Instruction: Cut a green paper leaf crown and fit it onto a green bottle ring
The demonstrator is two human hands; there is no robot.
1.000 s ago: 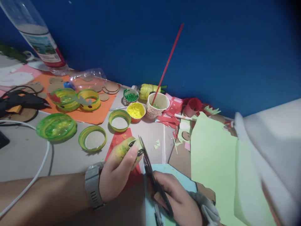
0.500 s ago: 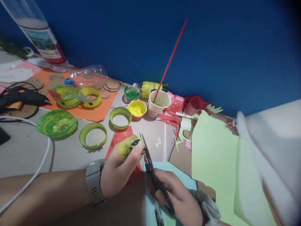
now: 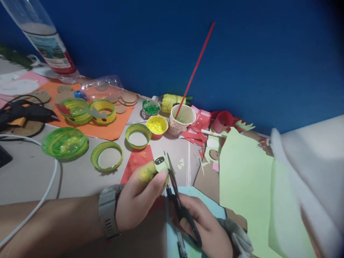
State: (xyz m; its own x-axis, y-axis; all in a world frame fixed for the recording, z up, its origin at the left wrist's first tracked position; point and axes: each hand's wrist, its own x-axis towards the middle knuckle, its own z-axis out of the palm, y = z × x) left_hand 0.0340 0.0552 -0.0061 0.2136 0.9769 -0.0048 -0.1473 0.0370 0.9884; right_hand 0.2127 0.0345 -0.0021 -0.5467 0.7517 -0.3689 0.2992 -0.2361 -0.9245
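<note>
My left hand (image 3: pixel 142 193), its index finger smeared with yellow and green paint, pinches a small pale green piece of paper (image 3: pixel 162 166) bearing a black oval mark. Black-handled scissors (image 3: pixel 176 193) are gripped in my right hand (image 3: pixel 201 222), fingers through the handles. Their blades point away from me, slightly parted, right beside the paper's edge; whether they touch it I cannot tell. Beneath the left hand lies a red sheet (image 3: pixel 137 161). Under the right hand is a light blue sheet (image 3: pixel 193 193) with a pen-like tool (image 3: pixel 181 243) on it.
Green-yellow painted rings (image 3: pixel 106 156) stand left of my hands. Behind are a yellow paint cup (image 3: pixel 157 126), a green paint cup (image 3: pixel 151 108) and a paper cup (image 3: pixel 182 118) holding a red stick. A glue gun (image 3: pixel 24 111) rests left; a light green sheet (image 3: pixel 244 193) lies right.
The pale green paper has turned in my left fingers, so more of it and its black mark shows. The scissors have shifted slightly right, and their blades have changed angle a little.
</note>
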